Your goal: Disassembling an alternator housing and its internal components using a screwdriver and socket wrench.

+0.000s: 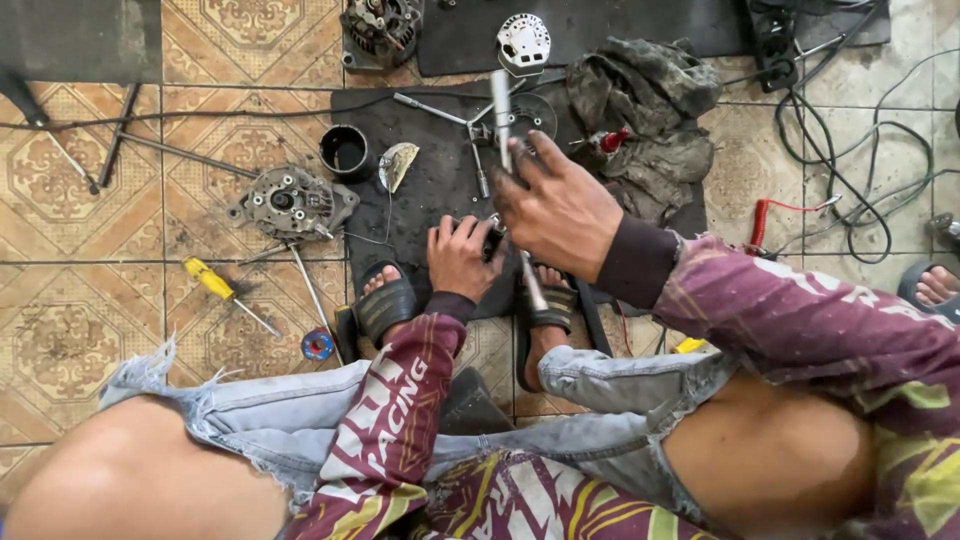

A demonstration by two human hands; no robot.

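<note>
My left hand (459, 257) grips a small dark metal part (491, 240) low between my sandalled feet, over a black rubber mat (440, 190). My right hand (553, 205) is closed around a long metal rod-like tool (502, 110) held nearly upright, its lower end (533, 285) running down past the dark part toward my right foot. Both hands are greasy and sit close together, nearly touching at the part.
On the mat lie a black ring (346, 152), a socket wrench (435, 110), a pulley disc (530, 112) and a dirty rag (645, 110). An alternator housing (290, 203) and a yellow screwdriver (225, 290) lie left. Cables (850, 170) run right; another person's foot (935, 287) shows.
</note>
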